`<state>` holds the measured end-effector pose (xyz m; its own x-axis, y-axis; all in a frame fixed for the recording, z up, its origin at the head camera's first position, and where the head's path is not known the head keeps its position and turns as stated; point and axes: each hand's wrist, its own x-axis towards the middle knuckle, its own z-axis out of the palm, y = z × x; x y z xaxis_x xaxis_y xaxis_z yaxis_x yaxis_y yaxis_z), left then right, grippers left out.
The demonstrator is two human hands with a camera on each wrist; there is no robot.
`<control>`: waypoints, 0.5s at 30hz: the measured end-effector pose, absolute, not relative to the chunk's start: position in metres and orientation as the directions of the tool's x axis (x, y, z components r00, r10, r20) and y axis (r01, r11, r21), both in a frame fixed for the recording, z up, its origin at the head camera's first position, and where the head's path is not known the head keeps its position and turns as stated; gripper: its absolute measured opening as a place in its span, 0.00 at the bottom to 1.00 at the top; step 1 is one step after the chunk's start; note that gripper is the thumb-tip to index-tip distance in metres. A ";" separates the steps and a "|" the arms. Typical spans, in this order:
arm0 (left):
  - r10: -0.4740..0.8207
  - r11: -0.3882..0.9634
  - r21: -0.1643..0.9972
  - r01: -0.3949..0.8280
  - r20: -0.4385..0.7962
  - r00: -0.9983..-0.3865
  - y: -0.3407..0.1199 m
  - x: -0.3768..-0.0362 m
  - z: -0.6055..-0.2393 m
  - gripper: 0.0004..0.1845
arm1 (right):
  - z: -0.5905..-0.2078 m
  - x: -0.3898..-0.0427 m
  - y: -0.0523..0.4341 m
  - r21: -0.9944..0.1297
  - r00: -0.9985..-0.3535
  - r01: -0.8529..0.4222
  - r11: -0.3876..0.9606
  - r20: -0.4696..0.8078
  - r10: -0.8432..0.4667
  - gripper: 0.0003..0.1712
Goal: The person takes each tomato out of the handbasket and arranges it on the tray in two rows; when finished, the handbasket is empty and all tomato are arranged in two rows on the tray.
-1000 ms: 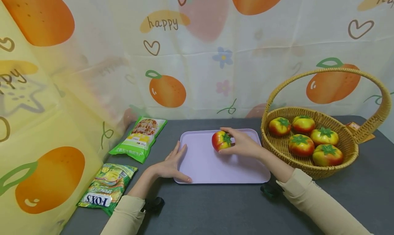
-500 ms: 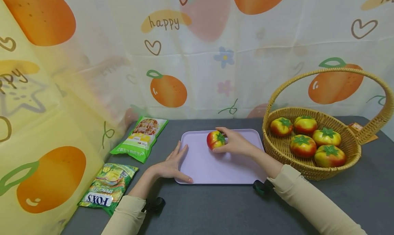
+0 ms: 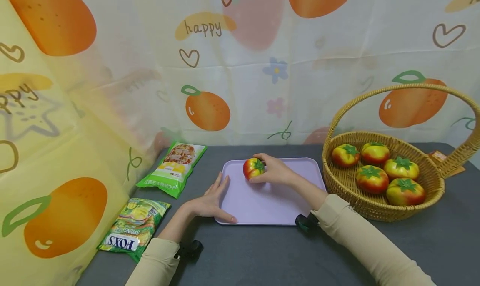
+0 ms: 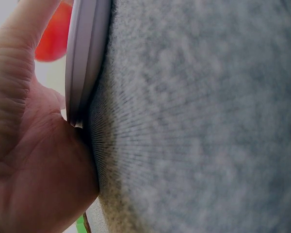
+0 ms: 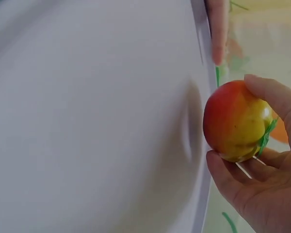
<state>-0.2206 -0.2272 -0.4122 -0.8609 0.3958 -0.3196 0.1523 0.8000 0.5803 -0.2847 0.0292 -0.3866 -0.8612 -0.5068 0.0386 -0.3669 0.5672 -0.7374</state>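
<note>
A lilac tray (image 3: 270, 207) lies flat on the dark grey table. My right hand (image 3: 271, 171) grips a red-and-yellow tomato (image 3: 253, 168) with a green stalk, low over the tray's far left part. The right wrist view shows fingers and thumb curled round that tomato (image 5: 235, 121) above the tray (image 5: 87, 121). My left hand (image 3: 210, 200) lies flat with straight fingers against the tray's left edge, thumb along the near left corner. In the left wrist view the palm (image 4: 34, 160) presses the tray's rim (image 4: 85, 58).
A wicker basket (image 3: 378, 207) with a tall handle stands at the right and holds several more tomatoes (image 3: 371, 178). Two green snack bags (image 3: 173, 168) (image 3: 133, 227) lie left of the tray. A fruit-print curtain hangs behind and at the left.
My right hand has carried the tomato leftward across the tray, toward its far left corner. The left hand has stayed against the tray's edge.
</note>
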 end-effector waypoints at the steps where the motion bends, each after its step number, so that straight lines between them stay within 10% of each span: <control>1: 0.396 0.799 0.581 0.153 -0.319 -0.861 -0.227 -0.220 -0.412 0.70 | -0.387 -0.285 0.027 -0.733 -0.861 -0.371 0.570 0.042 -0.507 0.46; 15: 0.399 0.795 0.588 0.147 -0.325 -0.857 -0.227 -0.220 -0.410 0.73 | -0.385 -0.293 0.000 -0.699 -0.863 -0.401 0.593 0.070 -0.501 0.45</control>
<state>-0.2204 -0.2271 -0.4101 -0.8573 0.3992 -0.3251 0.1471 0.7950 0.5884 -0.2929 0.0000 -0.3855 -0.8627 -0.5009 0.0698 -0.4007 0.5927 -0.6987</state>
